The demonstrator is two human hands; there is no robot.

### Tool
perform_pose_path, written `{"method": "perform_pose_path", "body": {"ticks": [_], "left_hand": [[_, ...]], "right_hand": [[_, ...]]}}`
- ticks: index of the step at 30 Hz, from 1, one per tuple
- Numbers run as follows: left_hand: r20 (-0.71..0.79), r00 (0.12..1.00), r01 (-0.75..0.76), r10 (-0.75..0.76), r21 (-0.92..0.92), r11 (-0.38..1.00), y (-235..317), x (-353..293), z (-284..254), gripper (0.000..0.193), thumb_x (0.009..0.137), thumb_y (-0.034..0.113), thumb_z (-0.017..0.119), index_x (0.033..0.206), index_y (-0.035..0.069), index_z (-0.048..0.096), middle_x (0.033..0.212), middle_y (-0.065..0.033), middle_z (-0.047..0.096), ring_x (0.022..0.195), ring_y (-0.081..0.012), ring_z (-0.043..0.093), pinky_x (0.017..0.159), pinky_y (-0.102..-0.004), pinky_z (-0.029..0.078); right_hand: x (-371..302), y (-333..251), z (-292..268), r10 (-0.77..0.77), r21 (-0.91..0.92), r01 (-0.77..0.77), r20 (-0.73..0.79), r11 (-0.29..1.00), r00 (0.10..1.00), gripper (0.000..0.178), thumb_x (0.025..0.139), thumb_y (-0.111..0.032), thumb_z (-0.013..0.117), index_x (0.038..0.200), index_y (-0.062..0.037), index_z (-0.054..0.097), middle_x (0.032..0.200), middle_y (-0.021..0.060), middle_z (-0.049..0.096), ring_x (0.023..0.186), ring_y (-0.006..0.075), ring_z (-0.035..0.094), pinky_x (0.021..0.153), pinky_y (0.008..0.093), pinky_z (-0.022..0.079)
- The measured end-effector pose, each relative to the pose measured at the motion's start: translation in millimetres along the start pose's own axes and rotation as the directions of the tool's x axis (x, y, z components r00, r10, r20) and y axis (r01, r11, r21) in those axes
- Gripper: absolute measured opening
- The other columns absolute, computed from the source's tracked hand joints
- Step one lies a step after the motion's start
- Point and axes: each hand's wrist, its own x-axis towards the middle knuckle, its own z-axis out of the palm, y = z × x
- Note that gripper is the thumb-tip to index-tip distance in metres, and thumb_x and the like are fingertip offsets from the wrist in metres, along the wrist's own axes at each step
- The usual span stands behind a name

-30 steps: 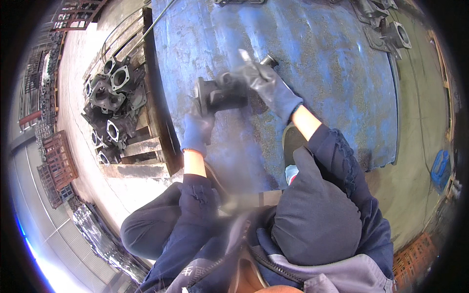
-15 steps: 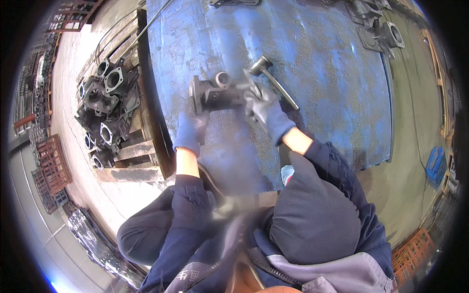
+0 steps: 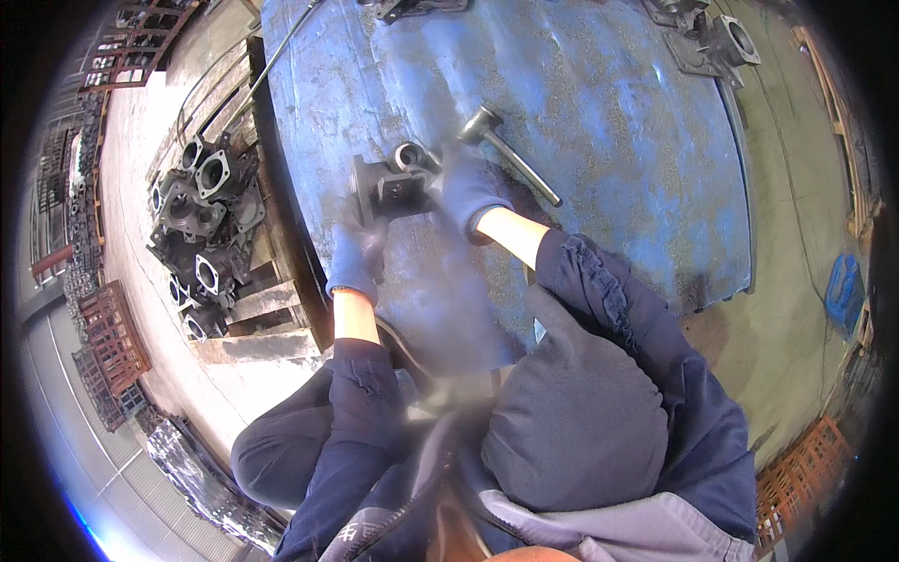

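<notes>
A dark metal casting (image 3: 398, 190) with an end flange and a round, ring-shaped port lies on the blue worktable (image 3: 599, 178). My left hand (image 3: 358, 255), in a blue and grey work glove, grips it by the flange at its left end. My right hand (image 3: 471, 192), gloved alike, is closed at the casting's right end, beside the port. Its fingers are blurred and partly hidden, so what they hold does not show. Just beyond that hand a hammer (image 3: 520, 162) lies on the table, its head away from me and its metal handle slanting toward the right.
At the left, a wooden pallet (image 3: 257, 347) bears a pile of similar castings (image 3: 201, 211). More castings (image 3: 716, 47) sit at the table's far right corner, and another part (image 3: 421, 7) at its far edge. A blue plastic object (image 3: 843, 295) stands on the floor at right.
My right hand has moved left and nearer the port; the slim metal tool seen in it before is now hidden. The casting has shifted slightly left in view, my left hand still on it.
</notes>
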Motion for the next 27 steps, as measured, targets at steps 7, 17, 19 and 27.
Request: {"method": "perform_pose_path", "body": {"ticks": [7,17,19,27], "left_hand": [[-0.028,0.999,-0.026,0.037,0.334,0.942,-4,10,-7,0.044,0.081,0.006,0.065,0.124,0.005,0.058,0.106,-0.0104,0.069,0.096,-0.0225,0.063,0.086,-0.0373,0.050],[-0.016,0.999,0.034,-0.031,0.189,0.981,21,1,-1,0.042,0.078,0.001,0.059,0.119,-0.001,0.061,0.100,-0.0151,0.071,0.092,-0.0201,0.066,0.083,-0.0337,0.050],[0.036,0.999,0.011,-0.012,0.019,1.000,24,2,-1,0.044,0.077,0.003,0.061,0.121,-0.001,0.061,0.100,-0.0160,0.071,0.092,-0.0217,0.066,0.083,-0.0346,0.050],[0.138,0.980,0.150,-0.145,-0.029,0.988,38,20,-22,0.048,0.078,0.000,0.060,0.126,-0.003,0.057,0.110,-0.0138,0.068,0.102,-0.0230,0.062,0.094,-0.0356,0.046]], "right_hand": [[-42,60,-6,-0.200,-0.206,0.188,-0.043,0.960,0.979,0.049,0.093,-0.044,0.059,0.131,-0.0127,0.054,0.093,0.0174,0.072,0.086,0.0350,0.070,0.082,0.0475,0.051],[-99,92,8,-0.345,-0.510,0.632,0.549,0.584,0.761,0.035,0.090,-0.034,0.059,0.118,-0.0143,0.064,0.105,0.0102,0.071,0.093,0.0338,0.068,0.083,0.0563,0.047],[-78,88,-5,-0.335,-0.621,0.426,0.266,0.658,0.904,0.031,0.090,-0.031,0.059,0.115,-0.0136,0.066,0.105,0.0109,0.071,0.094,0.0344,0.068,0.084,0.0563,0.047],[49,87,-12,0.075,-0.778,-0.183,-0.173,0.602,0.982,0.025,0.090,-0.020,0.056,0.101,-0.0039,0.071,0.111,0.0203,0.069,0.101,0.0409,0.067,0.093,0.0576,0.047]]}}
